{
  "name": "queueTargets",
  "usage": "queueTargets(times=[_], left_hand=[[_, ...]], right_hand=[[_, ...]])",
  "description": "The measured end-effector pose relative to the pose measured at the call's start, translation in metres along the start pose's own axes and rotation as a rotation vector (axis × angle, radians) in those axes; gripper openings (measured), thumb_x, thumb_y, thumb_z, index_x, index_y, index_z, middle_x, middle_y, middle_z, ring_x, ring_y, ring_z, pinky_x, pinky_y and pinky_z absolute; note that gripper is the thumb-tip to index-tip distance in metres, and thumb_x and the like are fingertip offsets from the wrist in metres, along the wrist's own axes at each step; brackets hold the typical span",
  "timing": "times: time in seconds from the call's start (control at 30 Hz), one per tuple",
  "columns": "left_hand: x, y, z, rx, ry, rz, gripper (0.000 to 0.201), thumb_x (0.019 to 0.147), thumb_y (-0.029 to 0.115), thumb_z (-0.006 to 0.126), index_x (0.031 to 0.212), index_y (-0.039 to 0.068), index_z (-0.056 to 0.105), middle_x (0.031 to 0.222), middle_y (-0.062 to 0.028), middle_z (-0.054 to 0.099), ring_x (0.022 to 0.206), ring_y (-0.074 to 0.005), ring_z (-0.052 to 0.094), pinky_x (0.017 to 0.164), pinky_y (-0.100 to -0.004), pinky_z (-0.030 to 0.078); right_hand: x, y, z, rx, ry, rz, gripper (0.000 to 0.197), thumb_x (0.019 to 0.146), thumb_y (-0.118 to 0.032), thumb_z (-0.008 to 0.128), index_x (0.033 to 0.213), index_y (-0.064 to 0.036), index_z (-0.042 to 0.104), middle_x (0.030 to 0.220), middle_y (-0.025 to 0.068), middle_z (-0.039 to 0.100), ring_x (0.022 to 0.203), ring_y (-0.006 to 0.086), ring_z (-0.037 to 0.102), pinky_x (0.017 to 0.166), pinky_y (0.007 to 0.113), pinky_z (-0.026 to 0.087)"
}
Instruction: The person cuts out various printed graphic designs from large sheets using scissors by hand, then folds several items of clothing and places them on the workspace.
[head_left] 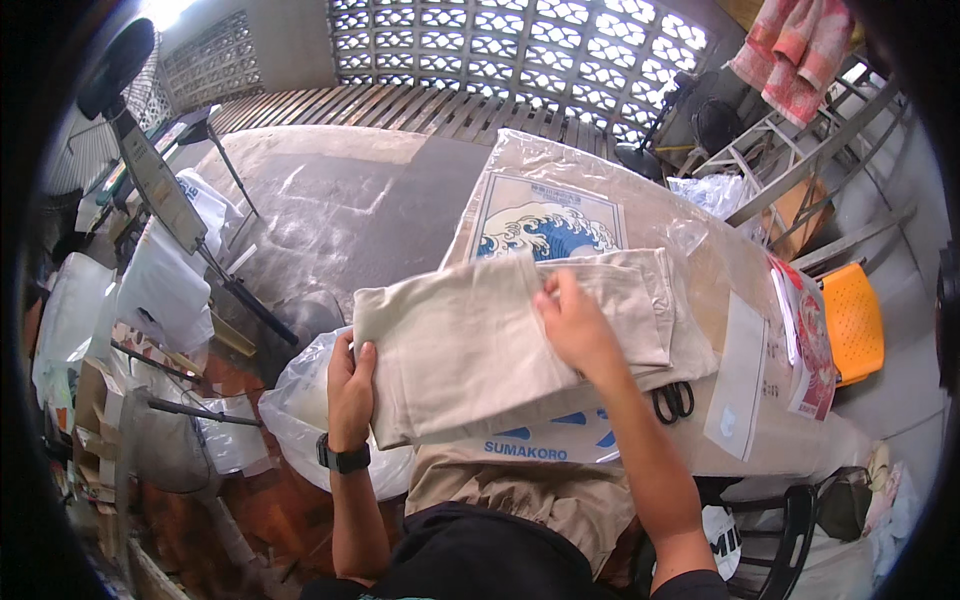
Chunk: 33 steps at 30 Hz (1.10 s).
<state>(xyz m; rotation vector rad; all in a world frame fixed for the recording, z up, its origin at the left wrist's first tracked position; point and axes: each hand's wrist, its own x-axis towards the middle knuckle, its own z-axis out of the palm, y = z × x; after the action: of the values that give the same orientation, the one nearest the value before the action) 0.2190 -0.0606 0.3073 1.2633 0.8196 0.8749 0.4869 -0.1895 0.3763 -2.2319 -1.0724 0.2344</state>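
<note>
My left hand (352,392), with a dark watch on its wrist, grips the left edge of a folded beige cloth garment (455,340), thumb on top. My right hand (578,322) has its fingers curled and pinched at the garment's upper right edge. The folded piece is tilted up toward me. More beige cloth (625,300) lies under and to the right of it. Below its lower edge shows a pale sheet with blue print (560,443). Beside my right forearm are black scissor-like handle loops (673,402). Beyond the cloth lies a blue-and-white wave picture (550,225).
A plastic-covered brown table (690,230) carries the work. On its right are a white card (737,378), a red-and-white package (806,350) and an orange plastic chair (853,322). A clear plastic bag (300,395) sits left. A metal ladder (820,150) leans at the far right.
</note>
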Motion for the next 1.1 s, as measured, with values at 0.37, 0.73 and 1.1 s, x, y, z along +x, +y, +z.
queueTargets(times=[0.37, 0.73, 1.1], left_hand=[[0.01, 0.009, -0.022, 0.192, -0.032, -0.118, 0.058, 0.105, 0.03, 0.054, 0.152, 0.0, 0.038, 0.119, -0.01, 0.063, 0.093, -0.0109, 0.057, 0.075, -0.0251, 0.048], [0.051, -0.037, -0.029, 0.153, 0.067, -0.088, 0.052, 0.103, 0.044, 0.056, 0.138, 0.005, 0.055, 0.101, -0.0077, 0.064, 0.075, -0.0108, 0.054, 0.066, -0.027, 0.046], [-0.034, 0.067, -0.033, 0.02, -0.054, 0.016, 0.031, 0.094, 0.011, 0.063, 0.12, -0.007, 0.065, 0.107, -0.0066, 0.07, 0.092, -0.0104, 0.064, 0.085, -0.0245, 0.05]], right_hand=[[-0.034, -0.03, -0.013, -0.067, -0.054, 0.073, 0.041, 0.094, -0.023, 0.067, 0.126, 0.0001, 0.054, 0.083, 0.0228, 0.069, 0.081, 0.0377, 0.07, 0.077, 0.045, 0.053], [-0.056, -0.049, -0.022, -0.256, 0.076, -0.161, 0.051, 0.099, -0.037, 0.06, 0.139, -0.0065, 0.052, 0.137, 0.0208, 0.057, 0.122, 0.0356, 0.057, 0.099, 0.053, 0.044], [-0.091, -0.034, -0.034, -0.036, 0.014, -0.477, 0.056, 0.098, -0.046, 0.06, 0.139, -0.0087, 0.056, 0.159, 0.0198, 0.035, 0.144, 0.041, 0.037, 0.116, 0.063, 0.021]])
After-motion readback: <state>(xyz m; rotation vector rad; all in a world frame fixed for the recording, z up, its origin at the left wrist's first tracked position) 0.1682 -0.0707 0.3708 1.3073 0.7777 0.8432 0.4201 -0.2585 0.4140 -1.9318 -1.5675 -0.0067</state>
